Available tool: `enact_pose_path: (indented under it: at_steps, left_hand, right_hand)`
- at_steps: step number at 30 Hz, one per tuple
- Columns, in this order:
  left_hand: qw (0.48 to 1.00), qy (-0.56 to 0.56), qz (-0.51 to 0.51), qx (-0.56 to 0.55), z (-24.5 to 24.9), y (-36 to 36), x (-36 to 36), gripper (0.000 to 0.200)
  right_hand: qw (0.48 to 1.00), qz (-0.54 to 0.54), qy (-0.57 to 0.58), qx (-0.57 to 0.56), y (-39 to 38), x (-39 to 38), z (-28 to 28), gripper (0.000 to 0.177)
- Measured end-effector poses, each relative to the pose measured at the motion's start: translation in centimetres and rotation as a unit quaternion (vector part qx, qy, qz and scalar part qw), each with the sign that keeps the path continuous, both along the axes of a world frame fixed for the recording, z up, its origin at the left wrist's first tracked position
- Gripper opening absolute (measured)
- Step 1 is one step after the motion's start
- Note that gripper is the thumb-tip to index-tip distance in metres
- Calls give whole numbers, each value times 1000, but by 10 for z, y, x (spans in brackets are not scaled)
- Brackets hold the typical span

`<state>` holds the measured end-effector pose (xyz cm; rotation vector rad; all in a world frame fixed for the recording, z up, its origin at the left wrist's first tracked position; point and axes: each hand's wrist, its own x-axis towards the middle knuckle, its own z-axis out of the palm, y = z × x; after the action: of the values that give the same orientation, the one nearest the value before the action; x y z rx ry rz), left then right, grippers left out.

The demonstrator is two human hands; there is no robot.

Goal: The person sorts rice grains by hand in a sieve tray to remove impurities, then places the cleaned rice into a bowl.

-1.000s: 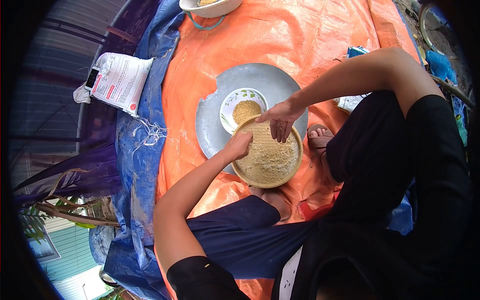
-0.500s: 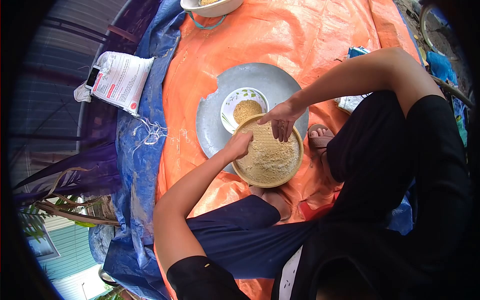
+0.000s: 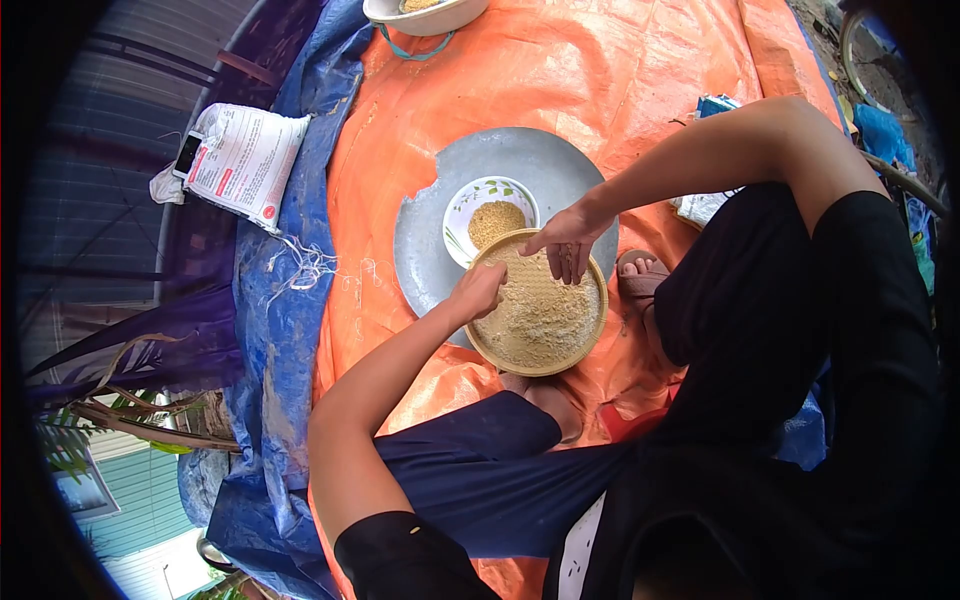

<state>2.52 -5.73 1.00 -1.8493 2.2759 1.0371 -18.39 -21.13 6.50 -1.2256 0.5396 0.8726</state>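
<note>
Plainly, left fingers (image 3: 493, 284) clasp woven tray (image 3: 530, 371) at rim; right fingers (image 3: 569, 262) loosely spread above meal (image 3: 545, 325).

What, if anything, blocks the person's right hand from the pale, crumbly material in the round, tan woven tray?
Nothing visible does. The right hand is over the tray, fingers pointing toward the material. The left hand, at the tray's rim, is off to one side, and the white, leaf-patterned bowl lies beyond the tray.
</note>
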Motion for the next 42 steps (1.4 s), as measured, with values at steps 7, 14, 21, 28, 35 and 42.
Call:
enact_pose_path:
  at_steps: [7, 14, 21, 28, 35, 42]
  left_hand:
    - [1000, 5, -1, 3, -3, 1, 1, 20]
    - [999, 16, -1, 28, -2, 4, -1, 18]
    - [998, 35, 4, 50, -11, 3, 4, 23]
    - [1000, 25, -15, -11, -19, 5, 6, 15]
    - [1000, 19, 0, 14, -11, 5, 1, 17]
    - [1000, 12, -1, -9, -13, 4, 2, 17]
  right_hand:
    - [1000, -5, 7, 1, -1, -2, 1, 85]
    - [999, -28, 9, 23, -1, -1, 6, 87]
    - [1000, -22, 6, 21, 0, 0, 8, 89]
    - [999, -26, 11, 23, -1, -1, 5, 89]
    - [999, -28, 10, 26, -2, -3, 5, 89]
    - [999, -33, 14, 27, -1, -4, 4, 88]
